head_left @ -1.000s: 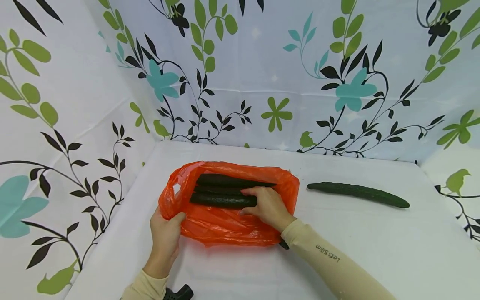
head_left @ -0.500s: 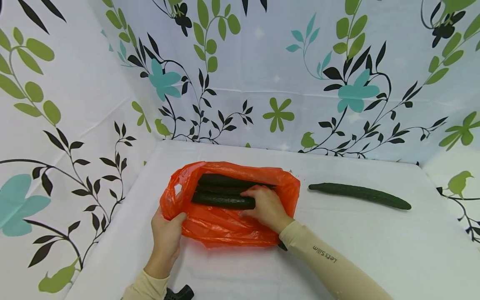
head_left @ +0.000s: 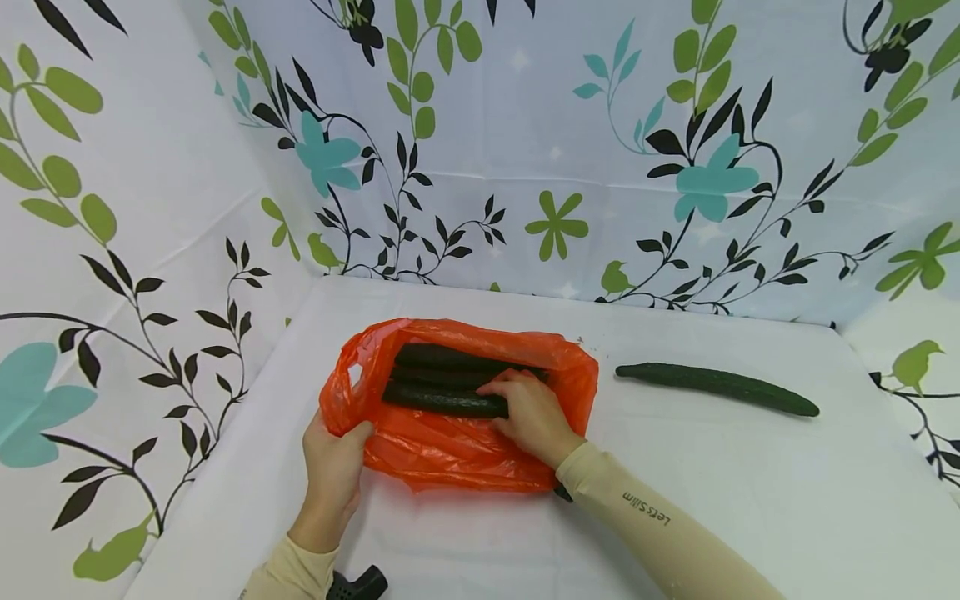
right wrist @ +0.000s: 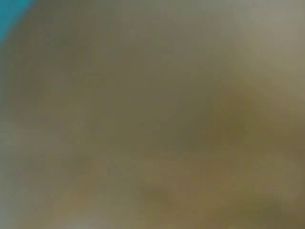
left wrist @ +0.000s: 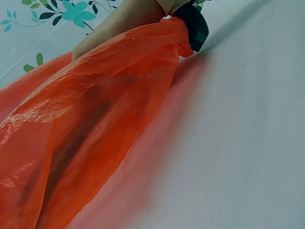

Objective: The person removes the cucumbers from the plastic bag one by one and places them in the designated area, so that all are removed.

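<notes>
In the head view an orange-red plastic bag (head_left: 450, 454) lies with its mouth spread open toward me. Several dark green cucumbers lie side by side inside, the nearest cucumber (head_left: 442, 399) in front. At the bag's left edge, my left hand (head_left: 333, 462) grips the plastic, thumb on top. My right hand (head_left: 532, 417) reaches into the bag and holds the nearest cucumber's right end between thumb and fingers. In the left wrist view the bag (left wrist: 95, 119) fills the left side, and dark shapes show through it. The right wrist view is a brown blur.
Right of the bag, a single long cucumber (head_left: 716, 388) lies on the white tablecloth (head_left: 675, 492). A black strapped device (head_left: 360, 583) shows by the left wrist. Behind the table hangs a leaf-patterned cloth (head_left: 510, 150).
The right thumb has drawn back slightly to the right along the near cucumber's end. The left hand keeps its hold on the bag, and the cucumbers lie nearly as before.
</notes>
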The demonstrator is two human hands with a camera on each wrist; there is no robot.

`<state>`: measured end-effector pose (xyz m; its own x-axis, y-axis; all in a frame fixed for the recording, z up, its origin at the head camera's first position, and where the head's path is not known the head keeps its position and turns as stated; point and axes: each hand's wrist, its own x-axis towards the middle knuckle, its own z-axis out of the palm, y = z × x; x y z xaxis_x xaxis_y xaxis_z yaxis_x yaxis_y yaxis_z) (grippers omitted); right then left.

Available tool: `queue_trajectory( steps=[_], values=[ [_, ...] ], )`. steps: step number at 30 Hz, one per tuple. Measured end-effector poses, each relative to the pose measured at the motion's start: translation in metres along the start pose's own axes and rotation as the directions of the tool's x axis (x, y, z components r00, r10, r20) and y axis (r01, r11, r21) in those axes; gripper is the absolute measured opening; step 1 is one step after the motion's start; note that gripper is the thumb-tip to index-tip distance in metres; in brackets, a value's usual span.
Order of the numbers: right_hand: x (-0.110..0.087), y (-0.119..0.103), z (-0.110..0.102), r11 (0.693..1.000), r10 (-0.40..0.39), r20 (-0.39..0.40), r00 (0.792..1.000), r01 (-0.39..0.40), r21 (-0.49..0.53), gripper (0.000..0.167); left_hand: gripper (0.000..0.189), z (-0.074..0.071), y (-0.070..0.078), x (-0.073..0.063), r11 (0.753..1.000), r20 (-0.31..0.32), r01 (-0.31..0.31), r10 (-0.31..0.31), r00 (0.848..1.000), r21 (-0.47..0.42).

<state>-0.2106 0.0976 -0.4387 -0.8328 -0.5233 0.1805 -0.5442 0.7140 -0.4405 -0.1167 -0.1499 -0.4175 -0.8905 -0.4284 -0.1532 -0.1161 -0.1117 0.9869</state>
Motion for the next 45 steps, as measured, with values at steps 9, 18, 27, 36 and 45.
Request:
queue_trajectory(
  steps=[9, 18, 27, 36, 45],
  values=[
    [-0.001, -0.001, 0.002, 0.999, -0.007, -0.021, 1.0, 0.007, -0.035, 0.042, 0.061, 0.0, 0.0, 0.0, 1.0, 0.0, 0.003, -0.003, 1.0, 0.008],
    [-0.003, -0.001, 0.004, 1.0, 0.021, -0.031, 0.999, -0.021, 0.005, 0.04, 0.064, -0.002, -0.003, 0.001, 1.0, 0.014, 0.007, -0.007, 1.0, -0.005],
    [-0.005, 0.001, 0.002, 0.996, 0.025, -0.027, 0.999, -0.023, 0.081, 0.04, 0.065, -0.001, -0.001, 0.0, 1.0, 0.006, -0.013, 0.012, 1.0, 0.004],
    [-0.009, -0.001, -0.001, 0.989, 0.042, -0.034, 0.999, -0.036, 0.144, 0.039, 0.063, -0.002, -0.002, 0.0, 0.999, -0.008, -0.041, 0.041, 0.999, 0.002],
    [-0.012, 0.0, -0.005, 0.966, 0.082, -0.044, 0.996, -0.069, 0.248, 0.038, 0.065, -0.003, 0.001, -0.001, 0.996, -0.02, -0.08, 0.08, 0.997, -0.025]
  ],
)
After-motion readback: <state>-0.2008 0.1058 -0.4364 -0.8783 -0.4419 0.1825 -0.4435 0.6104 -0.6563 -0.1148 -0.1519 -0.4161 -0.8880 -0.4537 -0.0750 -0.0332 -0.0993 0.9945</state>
